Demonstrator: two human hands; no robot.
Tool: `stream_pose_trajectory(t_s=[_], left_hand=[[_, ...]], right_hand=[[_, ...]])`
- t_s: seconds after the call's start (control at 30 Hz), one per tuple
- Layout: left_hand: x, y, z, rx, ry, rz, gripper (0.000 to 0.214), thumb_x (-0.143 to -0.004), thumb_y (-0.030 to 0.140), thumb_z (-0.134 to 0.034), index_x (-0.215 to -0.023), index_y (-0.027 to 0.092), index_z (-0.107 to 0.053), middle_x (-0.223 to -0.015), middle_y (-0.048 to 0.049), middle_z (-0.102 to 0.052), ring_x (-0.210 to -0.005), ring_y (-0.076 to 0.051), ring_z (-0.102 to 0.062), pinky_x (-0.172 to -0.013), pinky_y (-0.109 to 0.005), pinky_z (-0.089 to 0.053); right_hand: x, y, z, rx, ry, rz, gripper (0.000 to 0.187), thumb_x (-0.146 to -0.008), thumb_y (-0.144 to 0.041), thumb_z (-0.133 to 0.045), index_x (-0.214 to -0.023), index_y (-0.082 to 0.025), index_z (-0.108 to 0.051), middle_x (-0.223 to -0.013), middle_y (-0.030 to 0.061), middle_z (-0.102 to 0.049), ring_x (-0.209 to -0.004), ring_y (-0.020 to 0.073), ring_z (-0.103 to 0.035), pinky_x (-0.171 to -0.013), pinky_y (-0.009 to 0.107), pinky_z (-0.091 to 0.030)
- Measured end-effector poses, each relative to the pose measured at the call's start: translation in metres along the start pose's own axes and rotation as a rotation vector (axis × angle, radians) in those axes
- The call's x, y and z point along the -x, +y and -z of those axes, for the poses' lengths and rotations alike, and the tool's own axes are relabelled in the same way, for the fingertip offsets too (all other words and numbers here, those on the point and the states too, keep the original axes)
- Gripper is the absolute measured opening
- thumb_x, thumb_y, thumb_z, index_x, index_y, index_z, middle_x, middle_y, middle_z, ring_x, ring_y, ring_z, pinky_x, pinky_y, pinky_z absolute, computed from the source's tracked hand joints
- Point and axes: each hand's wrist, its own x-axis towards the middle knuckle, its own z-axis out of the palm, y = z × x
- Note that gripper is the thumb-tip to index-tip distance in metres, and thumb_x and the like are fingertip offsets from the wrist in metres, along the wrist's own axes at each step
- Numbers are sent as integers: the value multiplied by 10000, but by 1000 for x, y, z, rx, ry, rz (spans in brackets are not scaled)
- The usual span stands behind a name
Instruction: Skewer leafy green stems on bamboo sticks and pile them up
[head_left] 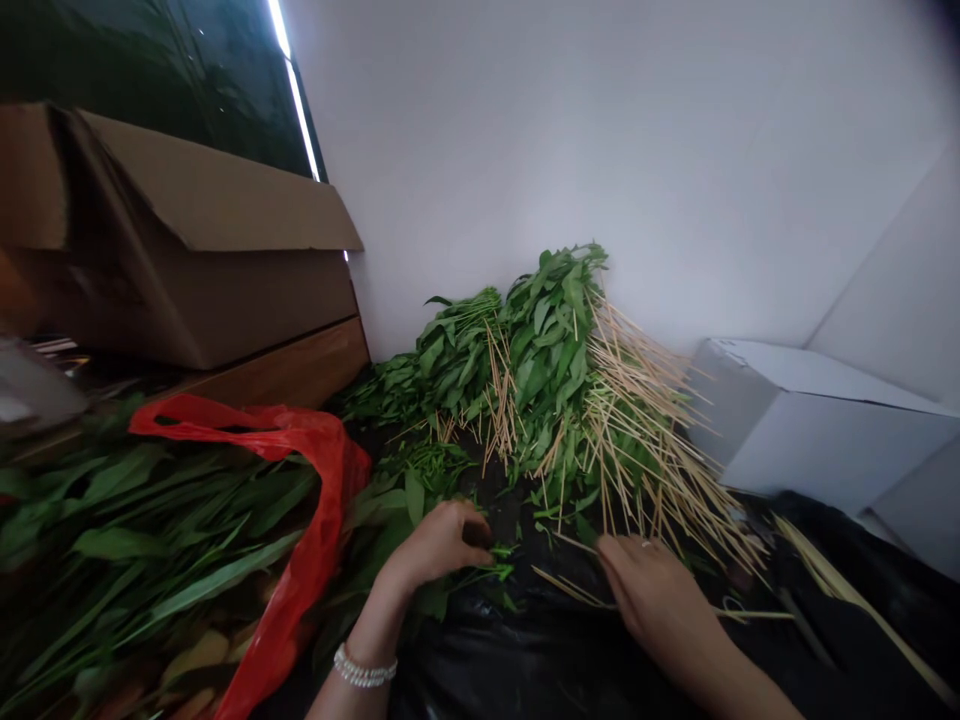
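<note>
My left hand [441, 548], with a beaded bracelet at the wrist, has its fingers curled and its thumb against cut green stems [501, 572]. Leaves of the same greens spread beneath that wrist. To the right, my right hand [654, 592] is closed palm down, with a thin wooden skewer [574, 543] poking out at its fingertips. Loose skewers [564, 585] lie on black plastic [510, 640] beside and under this hand. Beyond both hands rises a pile of leafy greens [551, 330] threaded on many wooden skewers [652, 400], their bare ends fanning rightward.
At left, a red plastic bag [322, 500] lies beside loose long-leaved greens [150, 540]. An open cardboard box [187, 270] stands behind it on a wooden surface [292, 365]. A white box [817, 420] sits at right against the pale wall [570, 120].
</note>
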Motion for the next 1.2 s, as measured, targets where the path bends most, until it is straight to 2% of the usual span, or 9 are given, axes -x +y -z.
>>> stream_pose_trajectory(t_s=[0.13,0.23,0.37,0.53,0.6,0.77,0.9,1.0,1.2], left_hand=[[-1,0,-3,-14,-7,-8,115,-705,261,-641,-750,176,-703,-762,-6,-654,-740,-152,-579,-685,-219,-400],[-3,1,-5,65,82,9,127,-767,253,-580,-800,163,-664,-771,-1,-645,-728,-140,-570,-669,-216,-403],[-7,2,-10,329,203,29,120,-827,270,-529,-838,161,-580,-721,4,-627,-691,-135,-579,-658,-228,-425],[-13,4,-16,677,190,21,230,-830,307,-555,-993,145,-558,-753,-19,-659,-671,-145,-614,-687,-267,-472],[-15,4,-18,667,208,38,246,-820,321,-567,-970,130,-607,-787,-39,-676,-696,-155,-616,-694,-270,-475],[-17,2,-21,557,372,130,251,-754,329,-638,-890,131,-712,-894,-74,-706,-845,-203,-612,-770,-278,-459],[-18,4,-25,774,305,152,342,-709,341,-693,-975,126,-696,-834,-62,-705,-719,-166,-604,-699,-271,-465],[-18,9,-26,882,272,160,330,-683,356,-725,-916,123,-704,-751,-43,-693,-652,-135,-583,-675,-257,-450],[-17,15,-24,941,306,171,309,-665,385,-743,-807,112,-720,-697,-42,-684,-624,-123,-567,-661,-247,-437]], right_hand=[[-31,-21,-4,-106,113,-12,233,-910,-101,-350,-977,-183,-558,-799,39,-576,-747,171,-563,-699,281,-384],[-41,-35,-22,-152,206,-32,272,-921,-105,-330,-1067,-171,-549,-826,43,-586,-731,148,-581,-687,249,-405],[-35,-35,-43,-168,236,-37,276,-922,-110,-338,-1090,-168,-549,-827,39,-601,-702,142,-593,-668,248,-419],[-23,-26,-48,-190,279,-23,286,-920,-101,-347,-1132,-147,-534,-868,53,-619,-754,152,-612,-709,256,-430],[-21,-27,-49,-188,274,-17,288,-924,-110,-349,-1140,-149,-537,-873,55,-623,-749,149,-613,-706,254,-430],[-21,-32,-56,-171,328,-7,286,-943,-156,-344,-1104,-161,-580,-809,40,-619,-675,133,-600,-636,244,-416],[-20,-32,-56,-164,349,-19,298,-942,-161,-356,-1141,-149,-578,-823,46,-621,-697,138,-595,-669,251,-418],[-19,-31,-55,-162,358,-25,314,-937,-158,-365,-1176,-142,-567,-848,50,-624,-718,143,-595,-687,256,-422],[-18,-32,-56,-152,354,-21,333,-939,-161,-354,-1195,-151,-567,-871,53,-627,-735,145,-596,-678,255,-428]])
